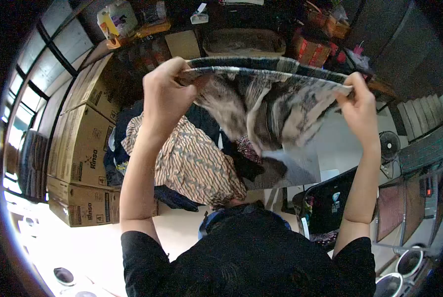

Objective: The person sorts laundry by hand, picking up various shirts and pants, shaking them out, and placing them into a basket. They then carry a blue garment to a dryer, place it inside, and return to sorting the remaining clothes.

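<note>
A mottled grey-brown garment (pixel 280 111) hangs spread out in the air, its dark, pale-edged band stretched between my two hands. My left hand (pixel 169 91) is closed on one end of that band, and my right hand (pixel 360 106) pinches the other end. The lower part of the cloth is blurred. Below it, an orange-and-grey patterned cloth (pixel 194 158) lies over dark clothes (pixel 174 198), partly behind my left forearm. A pale tabletop (pixel 300 166) shows under the garment's lower edge.
Stacked Rinsa cardboard boxes (pixel 80 153) stand at the left. A black bin-like container (pixel 330 203) holding cloth is near my right forearm. Beyond it are a small fan (pixel 388 144) and shelves. A shallow basin (pixel 243 42) and a yellow-labelled jug (pixel 110 27) sit at the back.
</note>
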Demonstrator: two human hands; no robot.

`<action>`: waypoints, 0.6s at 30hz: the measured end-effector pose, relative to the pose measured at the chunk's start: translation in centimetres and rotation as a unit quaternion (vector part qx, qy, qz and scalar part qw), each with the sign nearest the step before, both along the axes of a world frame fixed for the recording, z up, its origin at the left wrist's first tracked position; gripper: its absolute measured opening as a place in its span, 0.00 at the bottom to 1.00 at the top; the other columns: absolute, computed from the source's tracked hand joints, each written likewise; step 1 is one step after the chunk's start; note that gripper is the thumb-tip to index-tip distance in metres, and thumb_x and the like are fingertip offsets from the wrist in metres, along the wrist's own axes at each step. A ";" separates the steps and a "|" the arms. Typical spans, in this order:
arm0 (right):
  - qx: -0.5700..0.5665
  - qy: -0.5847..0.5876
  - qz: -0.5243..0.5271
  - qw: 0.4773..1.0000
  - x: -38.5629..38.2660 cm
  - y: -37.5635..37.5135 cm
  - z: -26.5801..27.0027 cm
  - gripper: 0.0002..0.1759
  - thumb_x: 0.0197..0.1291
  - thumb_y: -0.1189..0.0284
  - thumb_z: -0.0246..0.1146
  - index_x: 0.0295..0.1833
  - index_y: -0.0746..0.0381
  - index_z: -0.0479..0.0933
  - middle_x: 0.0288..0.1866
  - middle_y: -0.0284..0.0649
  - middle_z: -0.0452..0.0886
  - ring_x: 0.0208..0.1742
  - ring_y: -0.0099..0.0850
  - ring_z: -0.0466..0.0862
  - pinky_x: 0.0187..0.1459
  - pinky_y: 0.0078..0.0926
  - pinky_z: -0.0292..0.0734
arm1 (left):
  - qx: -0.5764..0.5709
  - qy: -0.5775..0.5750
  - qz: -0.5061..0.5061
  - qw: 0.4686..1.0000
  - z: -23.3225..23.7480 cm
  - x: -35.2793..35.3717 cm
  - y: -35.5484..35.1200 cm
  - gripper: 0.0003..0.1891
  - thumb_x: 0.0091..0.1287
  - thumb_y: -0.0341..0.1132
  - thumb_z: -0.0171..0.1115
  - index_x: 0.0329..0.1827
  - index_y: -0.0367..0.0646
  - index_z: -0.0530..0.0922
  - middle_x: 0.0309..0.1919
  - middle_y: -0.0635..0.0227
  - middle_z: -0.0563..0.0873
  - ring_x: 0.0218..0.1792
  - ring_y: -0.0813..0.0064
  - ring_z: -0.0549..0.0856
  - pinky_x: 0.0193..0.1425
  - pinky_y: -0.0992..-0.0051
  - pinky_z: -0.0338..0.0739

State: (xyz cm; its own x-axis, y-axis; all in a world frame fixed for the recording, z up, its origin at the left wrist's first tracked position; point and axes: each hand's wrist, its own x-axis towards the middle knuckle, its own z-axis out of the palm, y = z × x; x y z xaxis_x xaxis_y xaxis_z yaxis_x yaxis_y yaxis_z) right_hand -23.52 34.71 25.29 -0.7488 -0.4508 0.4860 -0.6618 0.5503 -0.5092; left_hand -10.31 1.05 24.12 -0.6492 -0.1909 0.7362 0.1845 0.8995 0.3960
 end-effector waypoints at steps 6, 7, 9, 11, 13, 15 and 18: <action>-0.297 -0.155 0.165 0.928 2.5 0.1 -0.3 0.17 0.54 0.88 0.54 0.49 0.64 0.72 0.37 0.31 0.77 0.39 0.20 0.76 0.39 0.16 0.70 | 0.201 -0.207 -0.189 0.939 1.1 4.5 0.2 0.21 0.46 0.28 0.79 0.44 0.40 0.81 0.30 0.74 0.83 0.33 0.82 0.81 0.38 0.77 0.75; -0.284 -0.172 0.179 0.926 2.5 0.8 -0.6 0.18 0.54 0.88 0.54 0.51 0.64 0.72 0.39 0.32 0.78 0.40 0.20 0.77 0.40 0.16 0.71 | 0.163 -0.292 -0.213 0.918 0.6 5.3 -0.9 0.18 0.44 0.29 0.80 0.38 0.40 0.84 0.30 0.75 0.83 0.36 0.81 0.82 0.43 0.75 0.76; -0.258 -0.206 0.208 0.921 2.0 2.7 -1.2 0.21 0.53 0.89 0.52 0.53 0.63 0.73 0.41 0.35 0.80 0.42 0.22 0.78 0.42 0.17 0.72 | 0.127 -0.343 -0.301 0.881 0.7 6.1 -2.5 0.14 0.44 0.30 0.81 0.32 0.40 0.85 0.30 0.73 0.84 0.35 0.81 0.81 0.45 0.77 0.75; -0.300 -0.210 0.169 0.915 2.3 2.4 -1.2 0.14 0.59 0.84 0.56 0.51 0.65 0.74 0.42 0.37 0.81 0.41 0.20 0.79 0.41 0.16 0.72 | 0.253 -0.236 -0.331 0.878 -0.9 6.0 -3.1 0.13 0.53 0.32 0.77 0.39 0.38 0.84 0.31 0.75 0.84 0.33 0.85 0.78 0.42 0.80 0.74; -0.307 -0.183 0.103 0.928 2.3 0.9 -0.9 0.10 0.61 0.82 0.58 0.49 0.65 0.75 0.40 0.36 0.82 0.40 0.19 0.79 0.40 0.15 0.72 | 0.413 -0.205 -0.215 0.861 -0.5 6.0 -1.1 0.13 0.58 0.34 0.74 0.41 0.37 0.83 0.32 0.76 0.84 0.32 0.86 0.77 0.39 0.81 0.73; -0.316 -0.195 0.083 0.925 1.2 -0.8 -2.2 0.08 0.65 0.79 0.59 0.49 0.67 0.75 0.37 0.35 0.82 0.36 0.17 0.79 0.39 0.14 0.73 | 0.374 -0.194 -0.109 0.900 -1.3 3.8 -1.0 0.13 0.65 0.35 0.68 0.45 0.35 0.82 0.34 0.74 0.85 0.34 0.87 0.79 0.39 0.84 0.74; -0.318 -0.143 0.060 0.935 2.2 -4.5 -3.7 0.09 0.65 0.80 0.59 0.50 0.67 0.75 0.42 0.36 0.82 0.39 0.18 0.79 0.41 0.16 0.74 | 0.395 -0.103 -0.092 0.908 -3.0 0.7 1.3 0.13 0.68 0.38 0.65 0.45 0.35 0.81 0.35 0.72 0.85 0.35 0.86 0.79 0.39 0.82 0.74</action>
